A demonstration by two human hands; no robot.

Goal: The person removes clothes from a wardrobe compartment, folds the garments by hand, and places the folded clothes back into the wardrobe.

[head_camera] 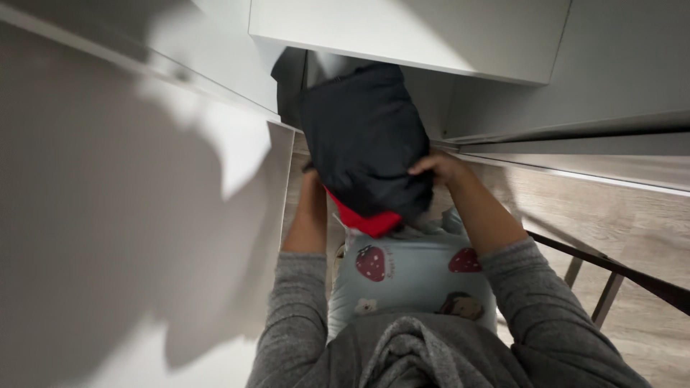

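Beneath white cabinet, hands raised, gripping bundle.

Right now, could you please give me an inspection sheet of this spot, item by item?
Surface: pale wood-look floor below; no table in view.
Things in hand: dark bundle of fabric with a red piece showing at its lower edge, held up at the opening of a white cabinet.
Clutter: light blue cloth with strawberry prints against the person's front.
Grips: right hand rests on the bundle's side, fingers closed on it; left hand mostly hidden behind the bundle, grip cannot be judged.
Cables: nothing seen.
Surroundings: white panel on the left; dark metal frame on the right.
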